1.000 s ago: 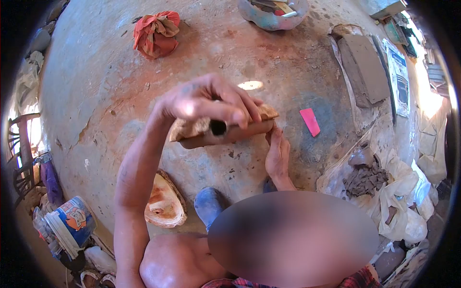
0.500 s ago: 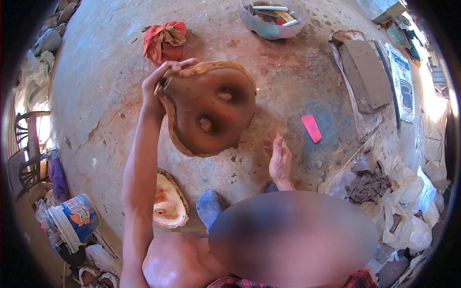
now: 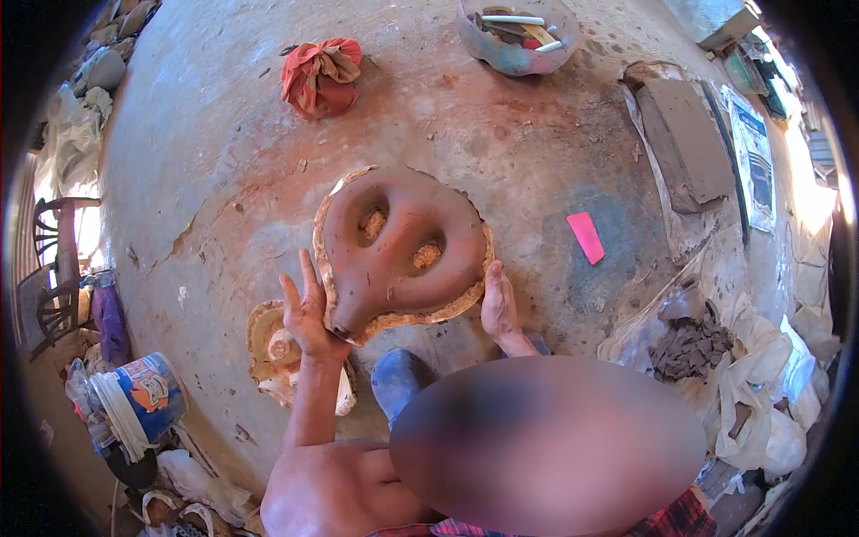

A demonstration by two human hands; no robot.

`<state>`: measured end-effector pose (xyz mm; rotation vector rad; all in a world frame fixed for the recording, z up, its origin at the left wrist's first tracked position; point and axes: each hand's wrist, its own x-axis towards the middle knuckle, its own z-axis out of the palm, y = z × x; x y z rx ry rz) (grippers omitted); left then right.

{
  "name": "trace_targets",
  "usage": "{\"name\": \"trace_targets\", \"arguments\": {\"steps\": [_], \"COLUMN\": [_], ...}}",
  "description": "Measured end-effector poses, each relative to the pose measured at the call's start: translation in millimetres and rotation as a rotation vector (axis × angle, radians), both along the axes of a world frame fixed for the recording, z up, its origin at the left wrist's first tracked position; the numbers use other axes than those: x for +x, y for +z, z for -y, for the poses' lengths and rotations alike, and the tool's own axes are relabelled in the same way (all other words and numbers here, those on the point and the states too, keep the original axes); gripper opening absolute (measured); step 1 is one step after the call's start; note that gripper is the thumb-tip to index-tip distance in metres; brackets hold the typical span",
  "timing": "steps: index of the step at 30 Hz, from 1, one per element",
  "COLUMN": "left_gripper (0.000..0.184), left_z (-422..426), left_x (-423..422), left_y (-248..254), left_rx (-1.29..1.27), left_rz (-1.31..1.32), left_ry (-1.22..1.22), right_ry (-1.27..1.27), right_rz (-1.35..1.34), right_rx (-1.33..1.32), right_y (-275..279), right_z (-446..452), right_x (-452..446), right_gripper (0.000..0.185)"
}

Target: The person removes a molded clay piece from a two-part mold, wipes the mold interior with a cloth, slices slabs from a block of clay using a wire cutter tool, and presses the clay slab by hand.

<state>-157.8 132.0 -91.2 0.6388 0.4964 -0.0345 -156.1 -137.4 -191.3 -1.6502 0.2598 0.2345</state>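
Observation:
A reddish-brown clay form [image 3: 403, 228] with two hollows lies in a rough, pale-edged mold [image 3: 425, 315], its narrow neck pointing to the lower left. My left hand [image 3: 310, 313] supports the mold at the neck, with some fingers stretched out beyond its edge. At the lower right rim, my right hand [image 3: 497, 309] presses against the side, its fingers partly hidden. Beneath my left wrist, another pale mold piece [image 3: 268, 345] rests on the floor, partly covered by the arm.
A pink flat piece [image 3: 585, 238] lies to the right. Farther off are a red cloth bundle [image 3: 320, 79] and a tool bowl [image 3: 519, 61]. Clay slabs [image 3: 684, 143] and clay scraps [image 3: 689, 347] sit at right, a bucket [image 3: 139, 398] at lower left.
The mold has turned, bringing its neck from upper left to lower left. My left hand has come down with it, and my right hand, apart from it before, now touches its rim.

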Motion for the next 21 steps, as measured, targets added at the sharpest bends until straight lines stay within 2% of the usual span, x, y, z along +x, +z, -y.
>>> {"name": "trace_targets", "arguments": {"steps": [4,6,7,9,10,14,17,19,21], "left_gripper": [0.086,0.085,0.085,0.081,0.076,0.072,0.068,0.065,0.062], "left_z": [-12,-1,-2,-3,6,2,15,22,29], "left_x": [9,15,14,13,12,-8,-25,-44,-62], "left_y": [-20,-17,-19,-23,-17,-35,-22,-6,9], "left_rx": [0.157,0.468,0.464,0.154,0.225,0.227,0.269,0.199,0.178], "left_rz": [-0.054,-0.331,-0.330,-0.357,-0.384,-0.363,-0.364,-0.428,-0.466], "left_ry": [-0.017,-0.016,-0.014,-0.195,-0.174,-0.165,-0.153,-0.170,-0.173], "right_ry": [-0.029,-0.108,-0.105,-0.039,0.012,0.091,0.112,0.087,0.065], "right_rz": [-0.055,-0.027,-0.026,-0.060,-0.057,-0.057,-0.149,-0.180,-0.172], "right_rx": [0.125,0.165,0.162,0.136,0.196,0.251,0.174,0.376,0.392], "right_y": [-7,13,7,-1,2,11,14,3,-7], "right_z": [2,1,5,17,23,33,47,58,69], "right_x": [11,16,17,21,23,31,25,9,-8], "right_gripper": [0.084,0.082,0.082,0.080,0.080,0.078,0.073,0.068,0.067]}}
